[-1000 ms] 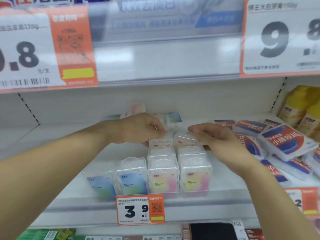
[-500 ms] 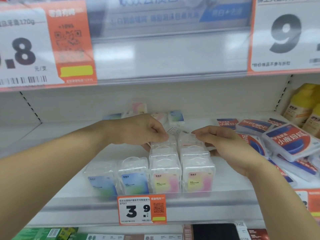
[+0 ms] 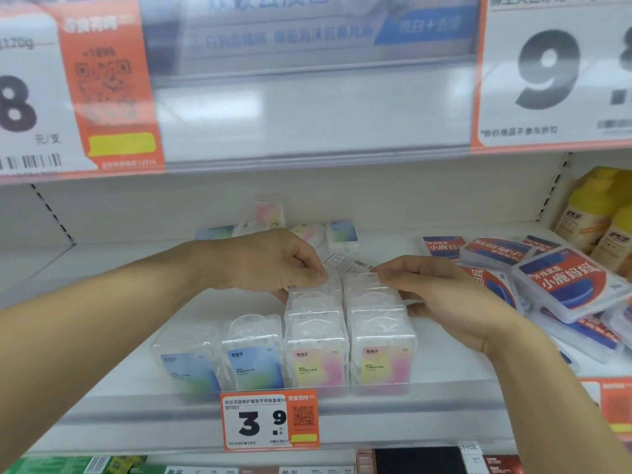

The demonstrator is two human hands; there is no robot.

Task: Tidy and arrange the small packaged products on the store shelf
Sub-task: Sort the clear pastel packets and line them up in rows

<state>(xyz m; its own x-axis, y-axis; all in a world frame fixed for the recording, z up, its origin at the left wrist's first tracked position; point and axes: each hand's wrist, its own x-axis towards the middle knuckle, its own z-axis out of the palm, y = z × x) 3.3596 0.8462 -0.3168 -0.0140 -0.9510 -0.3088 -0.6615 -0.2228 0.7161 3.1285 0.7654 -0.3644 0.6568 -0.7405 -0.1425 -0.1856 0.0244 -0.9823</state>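
glossy clear plastic boxes (image 3: 316, 340), matt shelf (image 3: 136, 323)

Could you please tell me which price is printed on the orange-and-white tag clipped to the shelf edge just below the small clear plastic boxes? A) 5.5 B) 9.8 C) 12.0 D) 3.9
D: the orange-and-white price tag on the shelf edge below the small clear plastic boxes reads 3.9.

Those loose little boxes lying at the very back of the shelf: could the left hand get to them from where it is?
Probably yes. The left hand pinches the rear row box, and the loose boxes lie just behind, with only bare shelf between.
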